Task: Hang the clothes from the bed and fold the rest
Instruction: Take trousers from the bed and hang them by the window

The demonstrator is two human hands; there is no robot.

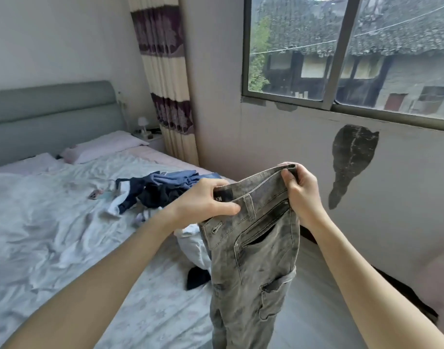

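Bed [52, 248]: fills the left and lower left of the frame; rumpled pale sheet with a faint floral print, grey-green padded headboard at upper left.
Window [341, 59]: upper right; grey frame, tiled roofs and an old building outside.
Wall [241, 134]: pale, centre to right; a dark patch of missing paint [352, 162] below the window sill.
Curtain [165, 79]: top centre, hanging to the floor; cream with dark purple patterned bands.
Jeans [256, 260]: centre to lower centre, held up in the air over the bed's right edge, legs hanging straight down out of the bottom of the frame. Washed grey denim, mottled darker in places. Waistband at top with a belt loop and a black label. One zipped pocket gaping open, buttonhole at left, flap pockets lower on the leg.
Clothes pile [160, 190]: mid-frame on the bed, just left of the left hand; blue, navy and white garments in a heap.
Pillows [100, 147]: pale pink, at the headboard.
White garment [193, 248]: on the bed edge, partly behind the jeans; a dark item [197, 278] just below it.
Left hand [206, 200]: centre; thumb and fingers pinch the waistband at the black label.
Right hand [300, 187]: right of centre; fingers curled round the waistband's far end, gripping it.
Nightstand [148, 137]: beside the curtain, small lamp on top.
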